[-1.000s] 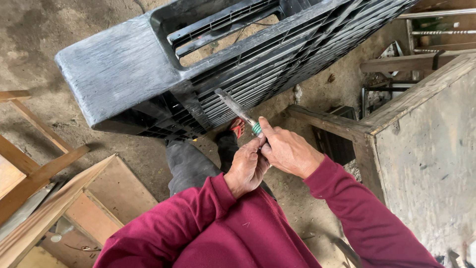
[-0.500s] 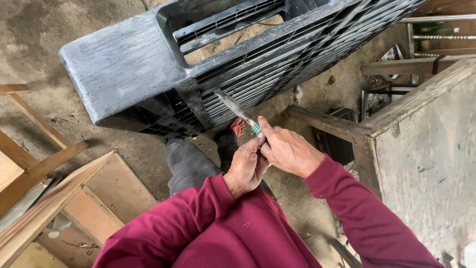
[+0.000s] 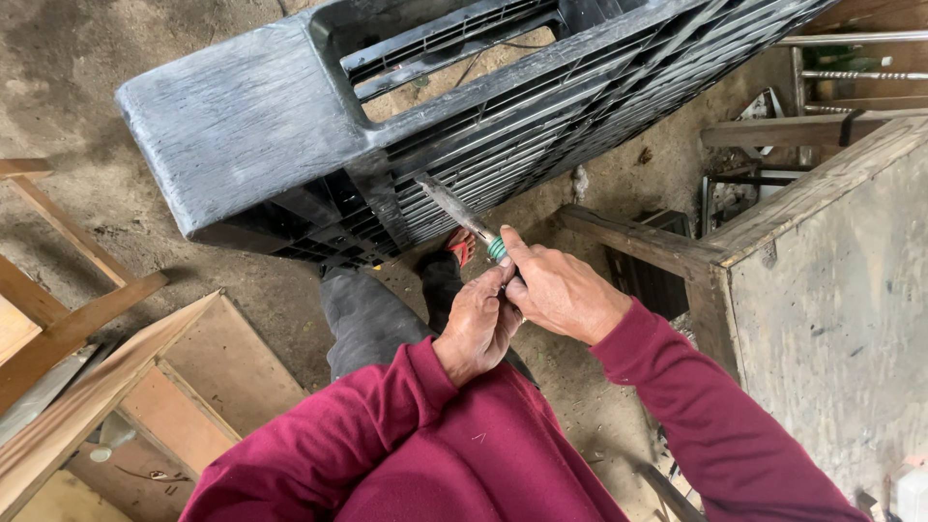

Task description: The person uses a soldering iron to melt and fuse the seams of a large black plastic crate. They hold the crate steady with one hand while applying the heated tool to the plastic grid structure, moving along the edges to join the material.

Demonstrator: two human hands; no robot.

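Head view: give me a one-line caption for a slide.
Both hands, left hand and right hand, grip a green-collared metal tool pointed at a grey plastic pallet tilted over the dirt floor.

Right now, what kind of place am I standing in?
Probably a rough workshop or salvage yard. The floor is bare dirt, timber frames and a plywood crate stand around, and both hands hold a metal tool against a black plastic pallet.

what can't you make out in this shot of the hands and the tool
- Head view: the handle of the tool is buried under the right hand and left hand.
- Its blade tip is lost against the ribs of the grey plastic pallet.
- The pallet's far end is cut off by the top edge.
- The foot is mostly hidden by the pallet.
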